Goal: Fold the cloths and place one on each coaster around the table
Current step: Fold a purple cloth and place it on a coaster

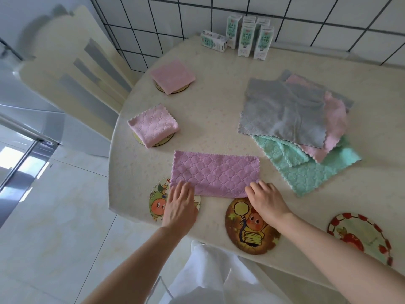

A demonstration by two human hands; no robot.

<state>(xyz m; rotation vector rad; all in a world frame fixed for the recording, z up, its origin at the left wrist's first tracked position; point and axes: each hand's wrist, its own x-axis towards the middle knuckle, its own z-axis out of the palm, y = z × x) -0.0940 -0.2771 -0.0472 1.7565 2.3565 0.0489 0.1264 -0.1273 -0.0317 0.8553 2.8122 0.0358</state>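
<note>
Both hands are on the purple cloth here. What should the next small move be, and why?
Probably fold the purple cloth once more, right end over left. It lies as a long rectangle, while the far pink cloth and near pink cloth, already placed, are compact squares. The right hand curls at its near right corner; the left hand lies flat on the left end.

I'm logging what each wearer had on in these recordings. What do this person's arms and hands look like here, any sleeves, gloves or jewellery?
The left forearm and right forearm are bare to the frame's edge, with no sleeves in view. The left hand and right hand are bare too: no gloves, rings, watch or bracelet visible. Below them shows a white garment the person wears.
</note>
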